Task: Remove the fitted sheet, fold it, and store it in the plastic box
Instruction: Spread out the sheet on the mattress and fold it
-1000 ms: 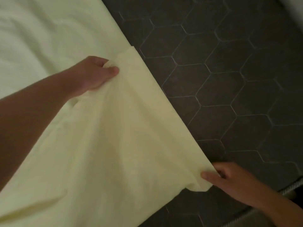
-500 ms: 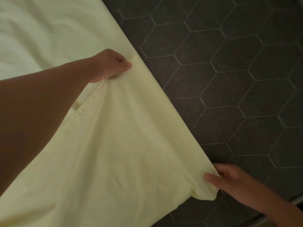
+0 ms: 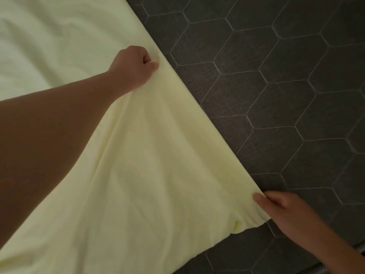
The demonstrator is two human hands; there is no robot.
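The pale yellow cotton fitted sheet [image 3: 148,184] is spread over the dark grey hexagon-quilted mattress [image 3: 286,95], with one edge drawn taut. That edge is gripped in the curled left hand [image 3: 134,66], and its gathered corner is pinched by the right hand [image 3: 286,212] near the mattress's near edge. Folding is judged begun; the corners must be matched next.

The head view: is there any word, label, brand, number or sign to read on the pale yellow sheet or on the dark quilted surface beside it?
None: no text, label or number shows anywhere in this view.
The fitted sheet is plain, with no tag in sight.
The dark mattress bears only hexagon stitching, no writing.
The left hand and the right hand grip the sheet's edge and could hide a label there.
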